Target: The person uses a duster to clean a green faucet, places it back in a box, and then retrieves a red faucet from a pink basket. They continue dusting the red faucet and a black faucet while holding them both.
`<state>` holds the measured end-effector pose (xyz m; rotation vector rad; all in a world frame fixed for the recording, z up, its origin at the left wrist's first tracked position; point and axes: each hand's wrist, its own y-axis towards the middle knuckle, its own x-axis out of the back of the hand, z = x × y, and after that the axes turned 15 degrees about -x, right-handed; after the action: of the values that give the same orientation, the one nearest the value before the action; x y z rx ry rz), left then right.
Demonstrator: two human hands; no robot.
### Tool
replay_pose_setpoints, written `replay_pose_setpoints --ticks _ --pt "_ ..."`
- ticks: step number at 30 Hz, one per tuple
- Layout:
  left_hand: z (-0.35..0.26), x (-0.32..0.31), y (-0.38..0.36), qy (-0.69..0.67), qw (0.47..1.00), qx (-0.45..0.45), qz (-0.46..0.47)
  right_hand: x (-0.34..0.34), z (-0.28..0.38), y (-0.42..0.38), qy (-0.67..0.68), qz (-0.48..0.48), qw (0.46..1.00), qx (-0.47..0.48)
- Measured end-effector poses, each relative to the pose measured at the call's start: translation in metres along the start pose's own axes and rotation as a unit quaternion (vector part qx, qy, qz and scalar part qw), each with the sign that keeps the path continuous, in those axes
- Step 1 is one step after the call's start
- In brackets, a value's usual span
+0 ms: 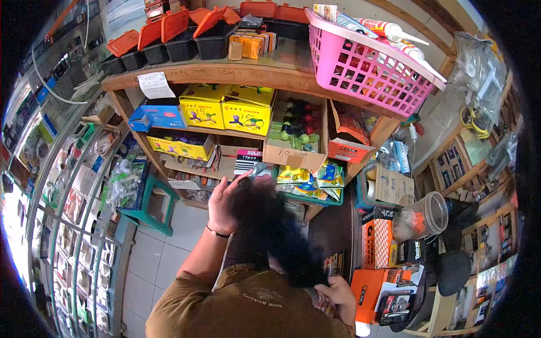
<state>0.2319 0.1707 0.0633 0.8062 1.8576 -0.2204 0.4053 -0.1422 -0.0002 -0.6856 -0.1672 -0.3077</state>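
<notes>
A dark, fluffy feather duster (276, 225) slants across the middle of the view, blurred in places. Its lower right end is in my right hand (336, 292), whose fingers are closed around it close to my brown shirt (236, 310). My left hand (222, 205), with a dark band at the wrist, is raised beside the upper left feathers. The fingers of that hand are stretched out and apart, one pointing toward the shelf. Just past the fingertips stand a black-and-pink box (248, 160) and a tray of yellow and blue packets (310, 179), partly covered by the duster.
A wooden shelf (282, 66) holds yellow boxes (246, 111), a carton of bottles (296, 155) and, on top, a pink basket (366, 76). A green stool (152, 208) stands left. Orange boxes (369, 296) and a clear jar (425, 217) crowd the right. A glass display case lines the left.
</notes>
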Motion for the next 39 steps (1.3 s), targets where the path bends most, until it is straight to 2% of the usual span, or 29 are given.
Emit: replay_pose_setpoints --ticks 1,3,5,6,7,8,9,10,11,13,15,17,18,19,20,21,23,24,25,27,28,29,30,31,33,34,36,39 --pt "0.001 -0.004 0.002 0.005 0.999 -0.002 0.040 0.002 0.006 -0.006 -0.025 -0.010 0.999 0.037" --pt "0.003 -0.003 0.004 -0.004 0.999 -0.004 0.048 0.001 0.013 -0.016 -0.050 -0.019 0.996 0.074" --pt "0.005 0.004 0.002 -0.004 0.999 0.006 -0.033 -0.007 0.017 -0.021 0.086 -0.026 0.993 -0.071" --pt "0.005 -0.004 0.000 0.018 0.998 0.002 -0.052 -0.005 0.006 -0.018 0.086 -0.024 0.994 -0.071" --pt "0.005 -0.009 -0.001 0.018 0.998 0.001 -0.053 0.000 -0.010 -0.014 0.017 -0.013 0.999 -0.045" --pt "0.006 -0.013 -0.002 -0.005 1.000 0.006 0.000 0.004 -0.025 -0.012 -0.052 -0.004 0.998 -0.020" --pt "0.007 -0.015 -0.003 -0.029 0.998 0.011 0.054 0.001 -0.016 -0.017 -0.051 -0.005 0.998 -0.020" --pt "0.006 -0.015 -0.003 -0.027 0.998 0.016 0.059 -0.003 0.001 -0.022 -0.011 -0.012 0.999 -0.027" --pt "0.007 -0.018 -0.005 -0.020 1.000 0.008 -0.001 -0.005 0.010 -0.026 0.029 -0.020 0.999 -0.034" --pt "0.005 -0.008 -0.005 -0.010 1.000 0.021 0.003 -0.008 -0.004 -0.021 0.032 -0.017 0.999 -0.027" --pt "0.007 -0.008 -0.003 -0.003 0.996 -0.001 0.092 -0.005 -0.006 -0.022 0.035 -0.013 0.999 -0.019" --pt "0.004 -0.012 -0.006 -0.014 0.996 0.006 0.087 -0.001 0.001 -0.028 0.102 -0.006 0.995 0.010" --pt "0.003 -0.012 -0.005 -0.003 0.999 0.000 0.044 -0.001 0.000 -0.027 0.103 -0.006 0.995 0.010" --pt "0.003 -0.013 -0.006 0.008 1.000 -0.006 -0.001 -0.001 -0.002 -0.023 0.137 -0.004 0.990 -0.029" --pt "0.003 -0.015 -0.007 0.021 1.000 -0.008 0.010 0.000 -0.005 -0.020 0.169 -0.002 0.983 -0.068" --pt "0.003 -0.019 -0.008 0.021 1.000 -0.008 0.010 0.001 -0.011 -0.015 0.169 -0.002 0.983 -0.068" --pt "0.003 -0.022 -0.010 0.002 1.000 -0.003 0.011 0.003 -0.024 -0.008 -0.051 -0.003 0.997 0.052" --pt "0.004 -0.018 -0.010 -0.022 0.999 -0.005 0.029 0.001 -0.018 -0.008 0.008 0.006 0.996 0.085" --pt "0.003 -0.014 -0.011 -0.021 0.999 -0.006 0.027 -0.002 -0.012 -0.009 0.007 0.008 0.996 0.084" --pt "-0.003 -0.011 -0.013 -0.009 1.000 0.017 0.018 -0.007 -0.005 -0.012 0.091 -0.013 0.995 -0.047" --pt "-0.005 -0.014 -0.012 -0.002 0.999 0.013 0.036 -0.004 -0.009 -0.011 0.092 -0.013 0.994 -0.049" --pt "0.000 -0.022 -0.014 0.039 0.999 -0.023 -0.003 0.002 -0.016 -0.008 0.026 0.000 1.000 0.009" --pt "-0.002 -0.022 -0.015 0.021 0.999 -0.012 0.020 0.005 -0.020 -0.006 -0.040 0.013 0.997 0.068" --pt "-0.004 -0.022 -0.016 0.004 0.999 -0.002 0.043 0.005 -0.022 -0.003 -0.040 0.013 0.997 0.068" --pt "-0.004 -0.016 -0.015 0.048 0.999 -0.005 -0.002 0.004 -0.021 -0.002 0.044 -0.001 0.999 0.018" --pt "-0.008 -0.011 -0.018 0.064 0.998 0.021 -0.013 0.003 -0.017 -0.003 0.043 0.000 0.999 0.018" --pt "-0.003 -0.012 -0.015 0.057 0.998 -0.003 0.008 0.002 -0.006 -0.009 0.056 0.039 0.998 0.017" --pt "-0.001 -0.006 -0.016 0.041 0.998 -0.025 0.041 0.007 -0.023 0.004 -0.010 -0.001 0.998 0.060"
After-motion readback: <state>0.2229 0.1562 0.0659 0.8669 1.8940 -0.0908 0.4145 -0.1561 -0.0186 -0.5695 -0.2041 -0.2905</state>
